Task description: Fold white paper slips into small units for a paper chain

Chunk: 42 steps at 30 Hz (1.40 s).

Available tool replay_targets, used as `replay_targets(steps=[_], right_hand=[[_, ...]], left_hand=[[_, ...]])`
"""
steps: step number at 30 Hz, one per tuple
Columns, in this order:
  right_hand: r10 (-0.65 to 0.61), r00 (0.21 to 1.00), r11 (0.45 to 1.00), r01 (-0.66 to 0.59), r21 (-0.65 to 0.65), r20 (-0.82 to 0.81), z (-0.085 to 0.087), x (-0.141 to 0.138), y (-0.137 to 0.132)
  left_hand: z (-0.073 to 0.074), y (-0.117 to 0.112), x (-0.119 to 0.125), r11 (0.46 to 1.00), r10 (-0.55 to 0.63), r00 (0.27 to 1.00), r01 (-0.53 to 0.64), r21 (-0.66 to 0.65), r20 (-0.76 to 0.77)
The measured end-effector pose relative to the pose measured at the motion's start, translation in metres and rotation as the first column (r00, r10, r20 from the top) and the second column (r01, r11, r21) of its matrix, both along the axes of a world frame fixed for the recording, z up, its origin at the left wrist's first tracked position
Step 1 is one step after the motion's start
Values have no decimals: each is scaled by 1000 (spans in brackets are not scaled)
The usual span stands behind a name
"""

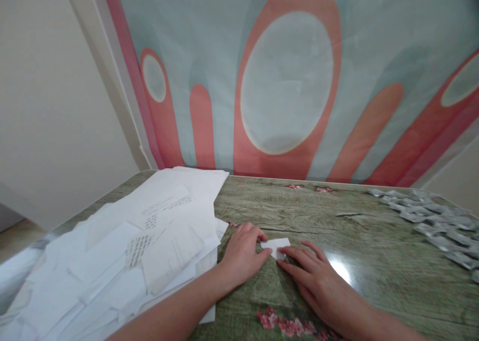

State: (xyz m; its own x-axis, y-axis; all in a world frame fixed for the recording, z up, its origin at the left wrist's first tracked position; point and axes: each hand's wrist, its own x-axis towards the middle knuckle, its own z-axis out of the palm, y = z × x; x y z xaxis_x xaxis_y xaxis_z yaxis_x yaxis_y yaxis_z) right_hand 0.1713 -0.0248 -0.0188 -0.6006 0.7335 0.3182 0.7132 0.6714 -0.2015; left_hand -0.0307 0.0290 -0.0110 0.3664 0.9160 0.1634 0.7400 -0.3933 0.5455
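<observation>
Between my hands, on the tabletop, lies a small folded piece of white paper [280, 243]. My left hand [243, 251] has curled fingers, with the thumb and forefinger gripping the paper's left end. From the other side, my right hand [314, 273] holds its lower right edge, thumb and fingertips close together. Part of the paper is hidden under the right fingertips. To the left of my left hand, a large heap of white paper sheets [179, 191] is piled up, some of them torn or cut and printed with text.
The wood-patterned table [366, 251] bears printed pink flowers [288, 325]. At its right side several grey-white folded paper pieces [445, 224] lie in overlapping rows. A wall hanging [220, 37] with red shapes rises behind the table's far edge.
</observation>
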Motion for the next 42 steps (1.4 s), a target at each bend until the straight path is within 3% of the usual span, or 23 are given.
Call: replay_targets(steps=[19, 42], right_hand=[[46, 999, 999, -45, -22, 12, -1, 1, 1], [86, 995, 996, -85, -9, 49, 2, 4, 5]], left_hand=[[0, -3, 5, 999, 42, 999, -42, -3, 10], [2, -1, 5, 993, -102, 978, 110, -31, 183]])
